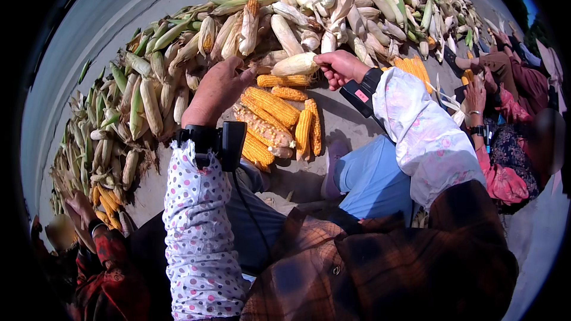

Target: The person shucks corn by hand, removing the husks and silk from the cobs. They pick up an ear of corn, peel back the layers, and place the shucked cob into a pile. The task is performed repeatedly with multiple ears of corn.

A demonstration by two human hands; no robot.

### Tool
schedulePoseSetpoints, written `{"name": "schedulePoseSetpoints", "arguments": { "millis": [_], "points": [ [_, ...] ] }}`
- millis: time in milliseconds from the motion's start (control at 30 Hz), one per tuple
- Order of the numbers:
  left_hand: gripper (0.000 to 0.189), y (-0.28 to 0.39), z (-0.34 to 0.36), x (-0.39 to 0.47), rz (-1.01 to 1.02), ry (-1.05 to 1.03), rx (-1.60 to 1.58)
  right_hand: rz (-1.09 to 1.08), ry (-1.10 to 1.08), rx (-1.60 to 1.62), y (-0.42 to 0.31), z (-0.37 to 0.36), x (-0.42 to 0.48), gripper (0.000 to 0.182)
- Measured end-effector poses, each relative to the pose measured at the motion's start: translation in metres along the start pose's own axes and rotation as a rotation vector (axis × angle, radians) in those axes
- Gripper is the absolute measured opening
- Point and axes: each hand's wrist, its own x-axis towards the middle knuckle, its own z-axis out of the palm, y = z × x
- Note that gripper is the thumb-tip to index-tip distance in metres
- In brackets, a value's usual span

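An ear of corn in pale husk (295,64) lies crosswise between my hands, in front of the big heap. My right hand (341,67) pinches its right end between thumb and fingers. My left hand (223,87) is at the ear's left, over the heap's near edge; its fingertips are partly hidden, and whether they grip husk is unclear. Just below the ear lie bare yellow cobs (273,106) in a small pile on the concrete, one of them (263,127) with patchy, pale kernels. Both forearms wear patterned sleeve covers and black wrist devices.
A wide heap of unhusked corn (285,31) curves from far left to far right. Co-workers sit close on both sides, one at the right (504,142), another at the lower left (107,267). More bare cobs lie at the right (412,70) and lower left (107,203).
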Motion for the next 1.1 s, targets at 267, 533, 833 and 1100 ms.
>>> {"name": "schedulePoseSetpoints", "arguments": {
  "millis": [267, 533, 833, 1100],
  "points": [
    [0.037, 0.0, 0.003, 0.007, 0.009, 0.019, 0.041, 0.038, -0.023, -0.039, 0.004, 0.014, -0.009, 0.034],
    [0.039, 0.009, 0.009, 0.008, 0.04, 0.007, 0.057, 0.066, -0.205, -0.103, 0.04, 0.015, 0.047, 0.03],
    [0.039, 0.017, 0.016, 0.01, 0.051, -0.03, 0.051, -0.165, -0.242, -1.332, 0.165, 0.003, 0.138, 0.026],
    [0.036, 0.051, 0.03, 0.027, 0.134, -0.123, -0.009, -0.09, -0.169, -1.464, 0.252, -0.069, 0.176, 0.025]
  ]
}}
